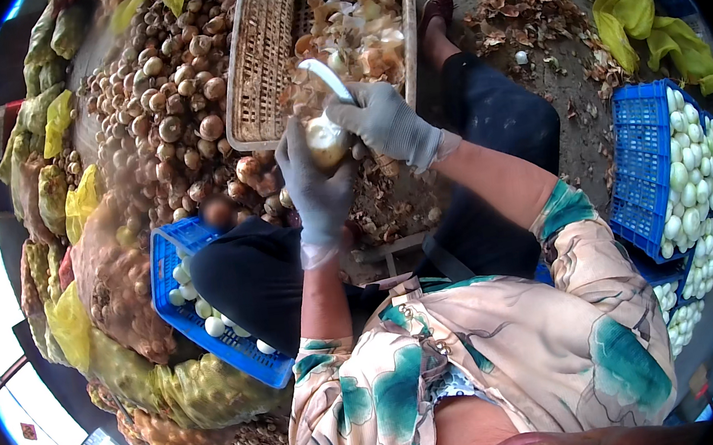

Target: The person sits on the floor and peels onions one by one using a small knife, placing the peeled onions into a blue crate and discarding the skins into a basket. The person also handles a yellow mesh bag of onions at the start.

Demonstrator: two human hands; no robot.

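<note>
My left hand (320, 187), in a grey knitted glove, grips an onion (327, 150) from the left and below. The top of the onion is pale and bare, while brownish skin shows lower down. A small knife (327, 79) is held in my right hand (385, 122), also gloved, and its pale curved end points up and away to the left. My right thumb and fingertips are against the onion's right side. Both hands are over the near edge of a dirty plastic crate (257, 83), which holds loose onion skins (363, 39).
Unpeeled onions (169, 112) are heaped left of the crate. A blue crate (227, 356) with peeled onions stands by my left leg. Stacked blue crates (637, 160) of peeled onions are at right. Mesh sacks (121, 273) line the left; onion skins (529, 2) litter the floor.
</note>
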